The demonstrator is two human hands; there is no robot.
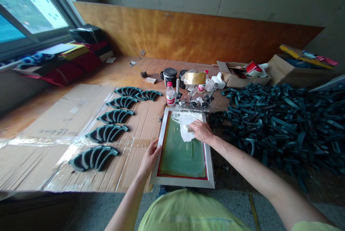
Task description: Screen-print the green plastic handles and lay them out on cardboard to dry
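In front of me lies a screen printing frame [209, 159] with a silver rim and a greenish mesh. White ink [185, 137] is smeared over the mesh's far part. My right hand [202, 130] is closed round a small white scraper [188, 128] that rests in this ink. At the frame's left rim, my left hand [152, 155] grips the edge, its thumb side against the metal. A clamp [194, 105] with knobs and upright posts stands at the frame's far end. What lies under the mesh cannot be made out.
Several rows of dark green curved parts [107, 133] lie on cardboard [72, 112] at left. A large heap of similar parts [280, 126] covers the right. Behind the frame stand a red-capped bottle [170, 94], black tubs [170, 76], a tape roll [195, 78] and an open carton [242, 78].
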